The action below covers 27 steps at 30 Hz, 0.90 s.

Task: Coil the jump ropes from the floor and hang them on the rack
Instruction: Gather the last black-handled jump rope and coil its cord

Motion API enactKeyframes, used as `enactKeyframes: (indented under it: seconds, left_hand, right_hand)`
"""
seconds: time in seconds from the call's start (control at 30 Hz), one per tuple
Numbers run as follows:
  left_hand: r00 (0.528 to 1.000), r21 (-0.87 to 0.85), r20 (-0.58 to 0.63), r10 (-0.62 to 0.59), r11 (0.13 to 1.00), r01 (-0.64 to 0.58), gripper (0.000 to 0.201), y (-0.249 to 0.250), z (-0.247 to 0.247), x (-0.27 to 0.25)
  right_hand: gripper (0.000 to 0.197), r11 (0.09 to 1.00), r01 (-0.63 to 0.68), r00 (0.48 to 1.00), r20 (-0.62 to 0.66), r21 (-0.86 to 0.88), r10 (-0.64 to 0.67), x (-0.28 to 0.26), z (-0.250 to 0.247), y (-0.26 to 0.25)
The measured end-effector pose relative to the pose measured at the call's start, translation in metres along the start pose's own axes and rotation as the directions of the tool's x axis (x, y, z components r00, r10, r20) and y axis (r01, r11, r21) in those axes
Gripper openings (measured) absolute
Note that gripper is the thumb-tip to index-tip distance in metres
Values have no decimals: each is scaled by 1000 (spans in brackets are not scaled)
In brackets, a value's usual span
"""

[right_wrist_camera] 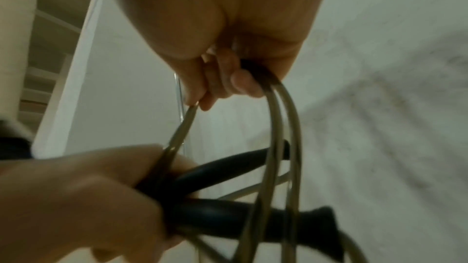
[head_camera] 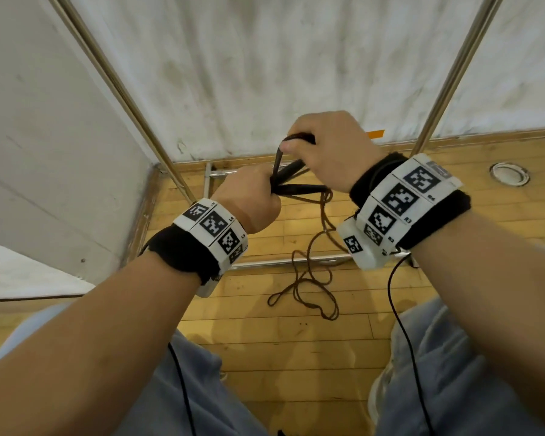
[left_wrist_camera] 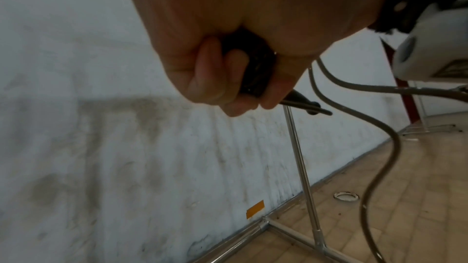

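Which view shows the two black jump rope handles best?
The right wrist view: both black handles stick out of the left hand, with rope looped across them. The head view shows the handles small between the hands. The left wrist view shows them mostly hidden by fingers.

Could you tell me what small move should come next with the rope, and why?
Probably the right hand should lay its loop into the left hand, then draw up more rope. The left hand already grips both handles, the right holds a raised loop, and much slack lies tangled on the floor.
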State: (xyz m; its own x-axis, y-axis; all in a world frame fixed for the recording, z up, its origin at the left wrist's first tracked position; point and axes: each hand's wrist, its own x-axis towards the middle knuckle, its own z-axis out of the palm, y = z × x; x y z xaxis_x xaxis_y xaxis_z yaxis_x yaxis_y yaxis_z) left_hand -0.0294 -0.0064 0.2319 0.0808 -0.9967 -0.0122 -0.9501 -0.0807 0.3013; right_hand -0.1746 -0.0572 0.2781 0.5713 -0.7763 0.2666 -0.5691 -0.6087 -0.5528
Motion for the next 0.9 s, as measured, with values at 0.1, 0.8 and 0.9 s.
enactKeyframes:
  seconds: [0.1, 0.8, 0.9]
  left_hand:
    - [995, -28, 16, 100, 995, -99, 17, 3, -9, -8]
    - [974, -288, 82, 209, 941, -178, 23, -9, -58, -35]
    - [986, -436, 12, 166, 888, -144, 19, -8, -64, -33]
  right_hand:
    - [18, 995, -64, 994, -83, 76, 71, 6, -10, 10]
    - [32, 922, -184, 981, 118, 340, 153, 0, -7, 20]
    - [25, 880, -203, 978, 137, 430, 159, -2, 4, 15]
